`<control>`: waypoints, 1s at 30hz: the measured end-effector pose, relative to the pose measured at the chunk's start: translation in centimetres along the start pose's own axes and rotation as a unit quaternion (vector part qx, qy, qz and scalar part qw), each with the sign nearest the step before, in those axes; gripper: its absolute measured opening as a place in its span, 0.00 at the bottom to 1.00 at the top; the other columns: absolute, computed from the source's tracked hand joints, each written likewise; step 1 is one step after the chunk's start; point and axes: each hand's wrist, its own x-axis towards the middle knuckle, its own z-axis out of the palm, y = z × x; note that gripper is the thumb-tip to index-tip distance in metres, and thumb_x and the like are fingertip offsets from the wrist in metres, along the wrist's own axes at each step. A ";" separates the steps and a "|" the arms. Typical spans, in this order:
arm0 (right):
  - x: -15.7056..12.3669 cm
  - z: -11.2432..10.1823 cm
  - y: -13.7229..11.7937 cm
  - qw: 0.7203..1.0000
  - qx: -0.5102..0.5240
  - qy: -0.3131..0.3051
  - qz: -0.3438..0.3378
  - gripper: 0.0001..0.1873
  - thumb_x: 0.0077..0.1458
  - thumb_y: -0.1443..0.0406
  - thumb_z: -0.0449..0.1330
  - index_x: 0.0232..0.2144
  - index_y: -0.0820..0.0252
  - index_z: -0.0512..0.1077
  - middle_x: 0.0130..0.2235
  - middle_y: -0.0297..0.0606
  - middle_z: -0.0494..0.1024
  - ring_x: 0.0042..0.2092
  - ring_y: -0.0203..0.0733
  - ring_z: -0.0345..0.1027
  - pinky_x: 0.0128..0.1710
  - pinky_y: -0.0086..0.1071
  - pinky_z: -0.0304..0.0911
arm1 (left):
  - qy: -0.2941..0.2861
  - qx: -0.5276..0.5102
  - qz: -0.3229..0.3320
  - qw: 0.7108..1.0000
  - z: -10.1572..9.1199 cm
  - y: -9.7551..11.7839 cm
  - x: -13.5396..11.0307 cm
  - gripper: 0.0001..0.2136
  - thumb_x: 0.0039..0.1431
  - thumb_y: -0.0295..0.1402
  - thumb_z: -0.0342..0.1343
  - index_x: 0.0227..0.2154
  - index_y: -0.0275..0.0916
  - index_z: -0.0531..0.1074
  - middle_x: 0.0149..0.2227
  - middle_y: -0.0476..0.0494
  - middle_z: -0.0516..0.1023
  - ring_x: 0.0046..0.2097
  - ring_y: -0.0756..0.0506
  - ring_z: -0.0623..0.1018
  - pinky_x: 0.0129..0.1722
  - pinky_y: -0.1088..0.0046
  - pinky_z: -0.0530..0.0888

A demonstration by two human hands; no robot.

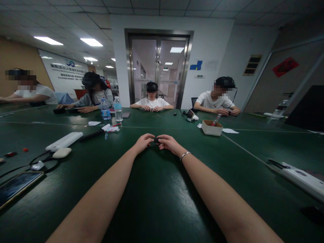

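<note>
Both my arms reach forward over a dark green table [162, 195]. My left hand [143, 141] and my right hand [167, 141] meet at the table's middle, fingers curled and pinched together on a small dark object [156, 139] held between them. The object is too small to name. A thin bracelet [184, 155] circles my right wrist.
A white power strip [64, 140], a white case [61, 153], cables and a phone [17, 184] lie at left. Two water bottles [117, 108] stand further back. A small cardboard box [212, 128] sits at right, another power strip [301, 178] near right. Several people sit around the far side.
</note>
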 end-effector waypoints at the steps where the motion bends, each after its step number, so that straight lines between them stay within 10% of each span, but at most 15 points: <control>1: 0.0 0.0 0.0 1.000 0.000 0.001 0.001 0.08 0.55 0.75 0.56 0.39 0.66 0.67 0.25 0.37 0.74 0.22 0.31 0.69 0.24 0.23 0.70 | -0.001 0.000 0.002 1.000 0.0 0.0 0.0 0.13 0.49 0.34 0.51 0.38 0.37 0.69 0.29 0.48 0.71 0.24 0.54 0.67 0.20 0.80 0.61; 30: -0.1 0.1 -0.1 1.000 0.004 0.006 0.005 0.09 0.55 0.76 0.54 0.40 0.67 0.66 0.25 0.38 0.73 0.22 0.31 0.68 0.24 0.24 0.70 | -0.016 -0.003 0.000 1.000 0.0 -0.2 0.2 0.13 0.51 0.37 0.50 0.37 0.36 0.70 0.25 0.49 0.70 0.21 0.54 0.67 0.20 0.79 0.61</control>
